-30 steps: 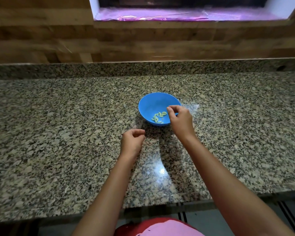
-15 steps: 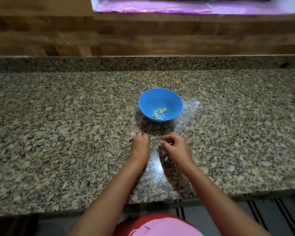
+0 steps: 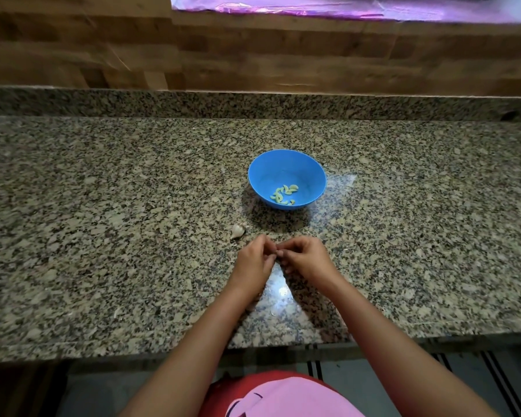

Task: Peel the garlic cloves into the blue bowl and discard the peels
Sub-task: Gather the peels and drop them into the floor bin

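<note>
A blue bowl (image 3: 287, 164) stands on the granite counter (image 3: 103, 236) and holds several peeled, pale green garlic cloves (image 3: 284, 194). A white piece of unpeeled garlic (image 3: 237, 231) lies on the counter just left of and in front of the bowl. My left hand (image 3: 253, 263) and my right hand (image 3: 306, 258) meet fingertip to fingertip in front of the bowl, pinching something small that the fingers hide; it looks like a garlic clove.
A few pale peel scraps (image 3: 273, 311) lie on the counter near my wrists. A raised granite ledge (image 3: 253, 103) and a wooden wall (image 3: 253, 55) close the back. The counter's front edge (image 3: 103, 353) runs below my forearms.
My right hand left the bowl's rim and came back toward me. Both hands then closed together in front of the bowl. The garlic piece my left hand covered now lies in plain sight.
</note>
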